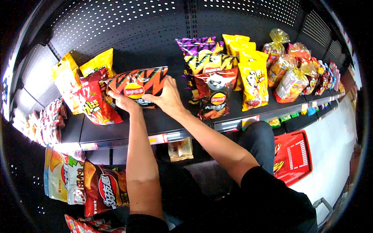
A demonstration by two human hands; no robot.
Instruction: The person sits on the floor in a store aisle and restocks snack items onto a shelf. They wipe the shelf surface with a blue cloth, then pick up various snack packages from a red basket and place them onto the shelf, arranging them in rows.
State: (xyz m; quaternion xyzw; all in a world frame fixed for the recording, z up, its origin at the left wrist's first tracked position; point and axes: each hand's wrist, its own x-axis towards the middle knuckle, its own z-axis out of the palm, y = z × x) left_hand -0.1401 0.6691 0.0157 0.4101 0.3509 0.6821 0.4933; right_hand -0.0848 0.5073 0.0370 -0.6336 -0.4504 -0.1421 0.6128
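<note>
Both my hands hold a black and orange bag of chips (pixel 136 83) above the dark shelf (pixel 155 120). My left hand (pixel 126 101) grips its lower left side, and my right hand (pixel 169 97) closes on its right edge with the thumb across the front. Just left of the bag stand a red snack bag (pixel 95 103) and yellow snack bags (pixel 66 83). To the right, apart from my right hand, a dark chip bag with a panda picture (pixel 216 93) stands at the front of a row, with yellow-black and purple bags behind it.
Yellow snack bags (pixel 254 81) and clear-wrapped packs (pixel 289 87) line the shelf's right side. Small packets (pixel 48 122) sit far left. Larger chip bags (pixel 105 190) fill a lower shelf. A red shopping basket (pixel 293 157) rests on the pale floor at right, beside my knee.
</note>
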